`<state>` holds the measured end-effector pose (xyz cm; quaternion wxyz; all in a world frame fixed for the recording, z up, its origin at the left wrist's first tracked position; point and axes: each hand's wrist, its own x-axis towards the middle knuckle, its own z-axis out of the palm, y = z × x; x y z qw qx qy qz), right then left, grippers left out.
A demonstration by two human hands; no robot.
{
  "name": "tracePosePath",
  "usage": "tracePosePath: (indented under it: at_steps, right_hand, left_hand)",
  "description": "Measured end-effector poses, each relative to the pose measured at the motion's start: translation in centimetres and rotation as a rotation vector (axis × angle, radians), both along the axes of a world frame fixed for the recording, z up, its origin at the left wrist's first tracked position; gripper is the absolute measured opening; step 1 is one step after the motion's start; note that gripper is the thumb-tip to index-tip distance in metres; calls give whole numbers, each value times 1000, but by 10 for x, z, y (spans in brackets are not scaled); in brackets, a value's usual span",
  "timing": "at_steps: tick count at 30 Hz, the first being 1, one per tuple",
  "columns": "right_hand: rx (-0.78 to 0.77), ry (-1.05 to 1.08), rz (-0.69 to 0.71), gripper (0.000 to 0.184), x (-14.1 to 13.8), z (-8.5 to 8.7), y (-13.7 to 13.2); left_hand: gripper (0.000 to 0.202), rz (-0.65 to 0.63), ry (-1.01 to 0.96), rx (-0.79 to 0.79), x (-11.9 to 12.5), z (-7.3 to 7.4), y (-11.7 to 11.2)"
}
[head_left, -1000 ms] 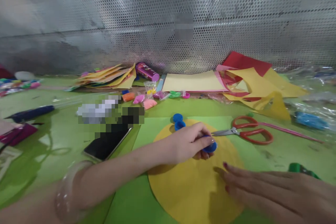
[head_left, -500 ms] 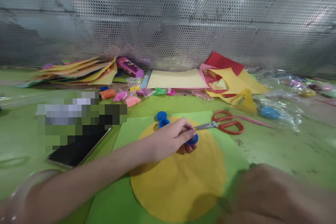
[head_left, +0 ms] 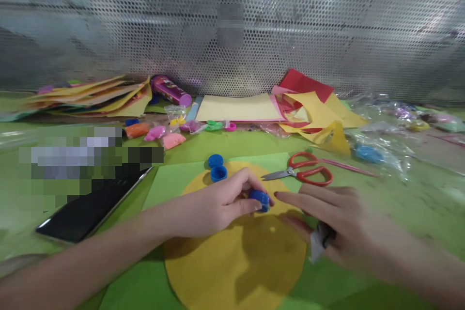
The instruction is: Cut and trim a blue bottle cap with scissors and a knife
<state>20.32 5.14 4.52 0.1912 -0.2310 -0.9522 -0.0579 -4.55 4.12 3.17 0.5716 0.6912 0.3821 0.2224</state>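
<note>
Above a yellow paper circle, my left hand grips a small blue plastic pot between thumb and fingers. From the right, my right hand reaches in with its index finger stretched close to the pot. Its lower fingers curl round a small crumpled packet, whitish with something dark, partly hidden by the palm. Behind my left hand are a second small blue pot and a round blue lid. The yellow circle lies on a light green sheet.
Red-handled scissors lie beyond my hands, beside a thin pink stick. A dark phone rests at left. Farther back are coloured clay packets, paper stacks, a purple tube and clear plastic bags before a perforated metal panel.
My right hand has come up from the lower right corner to beside the blue pot. My left hand has shifted slightly left and lower and turned the pot so its side shows.
</note>
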Motion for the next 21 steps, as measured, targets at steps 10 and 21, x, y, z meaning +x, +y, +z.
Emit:
tracePosePath:
  at_steps: [10,21]
  right_hand:
    - [-145,-40,26,10,-7,8,-24]
    - [-287,-95,53,18,-4,6,-24]
  left_hand:
    - [22,39,-153,124,15,-1,-18]
    - [27,62,-194,57,22,0,-24]
